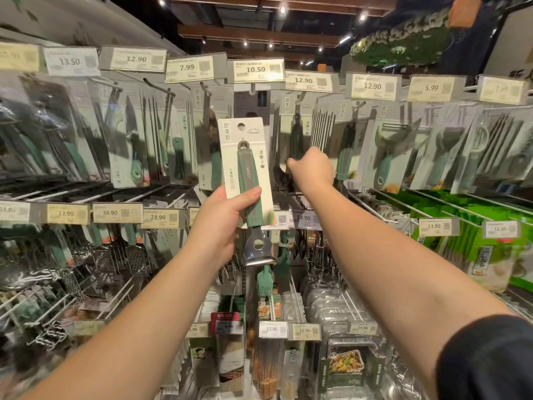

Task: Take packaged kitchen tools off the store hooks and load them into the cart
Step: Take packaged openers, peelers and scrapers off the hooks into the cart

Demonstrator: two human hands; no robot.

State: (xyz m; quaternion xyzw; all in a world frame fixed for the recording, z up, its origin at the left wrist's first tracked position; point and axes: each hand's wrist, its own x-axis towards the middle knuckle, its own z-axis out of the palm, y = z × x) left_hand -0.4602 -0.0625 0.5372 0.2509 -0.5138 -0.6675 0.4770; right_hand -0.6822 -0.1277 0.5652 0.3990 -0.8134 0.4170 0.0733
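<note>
Up close, much of the wall of hooks is hard to read: the packs at the far left are smeared with glare and blur, and what lies beyond the right hand (311, 166) is mostly hidden, since only its back and knuckles show as it reaches in among the hanging packs under the 12.90 price tag (308, 81). Its fingers are out of sight behind the hand, so I cannot tell whether they hold anything or lie loose. No cart shows anywhere. The left hand (222, 223) grips the packaged peeler (248, 180) low down, thumb curled across the front of the handle, fingers behind the card. That pack is held up in front of the shelves, between the two arms and just below the 10.50 price tag (258, 70). It is a white backing card with a hang hole at the top and printed characters down its left edge; strapped to it is a tool with a grey and green handle. The shiny metal head sticks out below the card, beneath the hand. Its long axis runs nearly upright, tilted slightly, head pointing down and hang hole up.
</note>
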